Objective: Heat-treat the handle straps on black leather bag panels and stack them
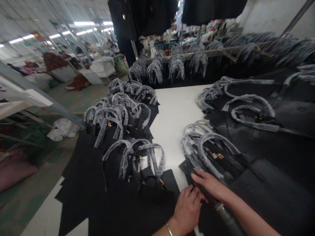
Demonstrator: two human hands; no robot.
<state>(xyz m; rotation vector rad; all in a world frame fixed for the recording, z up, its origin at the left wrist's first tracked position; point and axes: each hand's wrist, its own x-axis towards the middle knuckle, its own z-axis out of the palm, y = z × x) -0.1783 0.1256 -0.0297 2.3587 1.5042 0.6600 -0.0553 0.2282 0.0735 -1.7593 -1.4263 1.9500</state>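
Observation:
My right hand [212, 187] is closed around a dark tube-shaped tool [230, 220] with a metal ring, its thumb lying along the top. Close against it, my left hand [188, 207], a bracelet at the wrist, has its fingers curled at the edge of a black bag [187, 168]; the fingertips are partly hidden. Beyond the hands, wrapped bag handles [216, 141] arch over gold-coloured hardware [218, 156]. To the left lies a pile of black bags [115, 206], with plastic-wrapped handles [145, 150] standing up.
A white table [169, 114] shows between the left and right piles. More black bags [295, 114] spread to the right. Behind the table, a rack rail [216, 52] carries several bunches of wrapped handles. A metal post [41, 88] slants at the left; a white bundle [62, 128] lies on the floor.

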